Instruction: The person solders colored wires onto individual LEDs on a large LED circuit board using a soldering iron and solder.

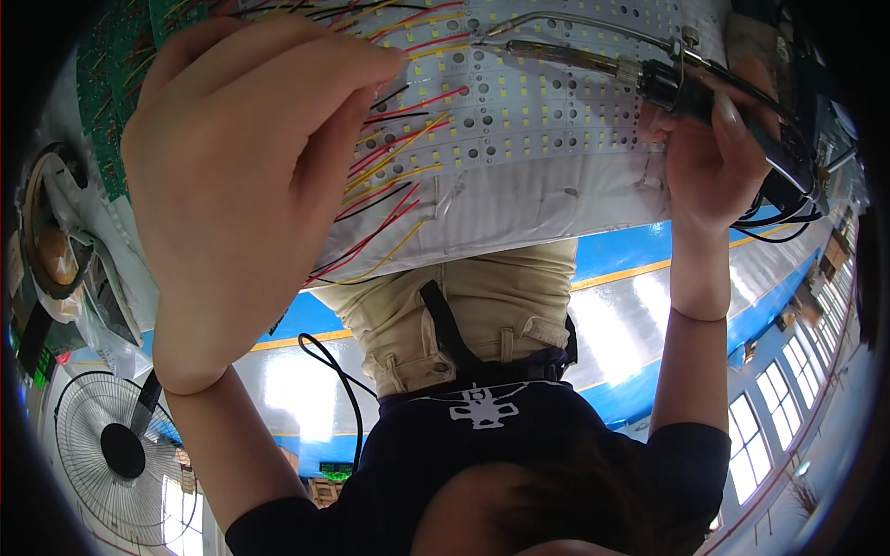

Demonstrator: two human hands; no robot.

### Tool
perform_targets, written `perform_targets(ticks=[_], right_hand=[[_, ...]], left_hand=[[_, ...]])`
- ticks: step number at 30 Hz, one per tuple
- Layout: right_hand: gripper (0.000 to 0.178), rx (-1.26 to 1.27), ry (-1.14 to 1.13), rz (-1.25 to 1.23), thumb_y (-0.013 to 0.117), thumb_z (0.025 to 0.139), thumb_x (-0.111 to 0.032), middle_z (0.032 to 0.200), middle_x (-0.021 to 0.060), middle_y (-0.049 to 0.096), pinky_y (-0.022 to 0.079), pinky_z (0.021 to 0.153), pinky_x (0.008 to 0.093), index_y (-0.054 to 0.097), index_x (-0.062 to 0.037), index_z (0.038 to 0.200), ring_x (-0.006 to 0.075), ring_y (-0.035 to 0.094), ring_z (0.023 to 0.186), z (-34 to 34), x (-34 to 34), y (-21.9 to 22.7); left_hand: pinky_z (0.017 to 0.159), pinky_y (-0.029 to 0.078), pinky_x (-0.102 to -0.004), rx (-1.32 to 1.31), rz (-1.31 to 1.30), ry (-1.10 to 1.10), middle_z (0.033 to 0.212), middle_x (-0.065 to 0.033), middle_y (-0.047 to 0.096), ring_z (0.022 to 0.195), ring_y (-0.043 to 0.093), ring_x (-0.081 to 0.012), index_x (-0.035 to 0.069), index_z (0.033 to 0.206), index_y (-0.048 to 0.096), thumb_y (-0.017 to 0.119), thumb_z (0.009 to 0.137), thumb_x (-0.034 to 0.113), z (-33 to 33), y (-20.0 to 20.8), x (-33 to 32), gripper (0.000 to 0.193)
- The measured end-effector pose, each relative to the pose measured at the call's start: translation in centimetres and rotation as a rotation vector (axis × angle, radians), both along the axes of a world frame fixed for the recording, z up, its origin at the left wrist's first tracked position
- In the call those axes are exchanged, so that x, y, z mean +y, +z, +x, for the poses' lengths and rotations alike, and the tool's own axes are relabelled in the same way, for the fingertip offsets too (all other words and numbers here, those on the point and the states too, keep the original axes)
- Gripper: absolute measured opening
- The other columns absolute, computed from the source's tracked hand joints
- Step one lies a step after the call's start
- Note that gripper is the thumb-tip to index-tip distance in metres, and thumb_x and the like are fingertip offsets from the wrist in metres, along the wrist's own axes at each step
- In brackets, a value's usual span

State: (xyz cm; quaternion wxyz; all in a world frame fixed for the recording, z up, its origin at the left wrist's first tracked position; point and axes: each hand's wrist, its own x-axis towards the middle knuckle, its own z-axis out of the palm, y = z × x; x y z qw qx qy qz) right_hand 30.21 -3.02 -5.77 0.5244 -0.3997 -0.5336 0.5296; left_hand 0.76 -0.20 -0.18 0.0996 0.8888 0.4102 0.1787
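My right hand is closed around the black handle of a soldering iron, with a thin curved metal solder-feed tube clamped alongside it. The iron points left, its tip at a white LED circuit board dotted with small yellow chips and round holes. My left hand is pinched just left of the tip, at the end of a yellow wire that runs to the board there. Its fingertips are partly hidden behind the hand. More red, yellow and black wires stick out from the board in rows.
Green circuit boards with wires lie at the far left. White wrapping covers the near table edge. A black cable loops below my right hand. A round container sits at the left, above a standing fan.
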Motion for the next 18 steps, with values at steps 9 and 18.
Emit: perform_targets(ticks=[9,18], right_hand=[[0.027,-0.036,-0.146,0.113,0.036,0.085,-0.006,0.086,0.0244,0.055,0.041,0.045,0.034,0.046,0.0093,0.106,0.0255,0.052,0.053,-1.3,-0.8,0.6],[0.028,-0.131,-0.129,0.151,0.04,0.086,-0.007,0.087,0.0251,0.055,0.043,0.044,0.0343,0.045,0.01,0.108,0.0262,0.055,0.054,-1.0,-0.9,0.8]], left_hand=[[0.074,0.046,-0.0287,-0.008,0.001,-0.009,0.074,-0.0036,0.065,0.07,0.06,-0.0172,0.007,0.084,0.07,0.069,0.074,0.003,0.0,0.1,0.1,0.011],[0.074,0.046,-0.0294,0.005,0.008,0.003,0.076,-0.0036,0.066,0.072,0.06,-0.018,0.007,0.084,0.071,0.068,0.074,0.002,0.0,0.1,0.0,0.012]])
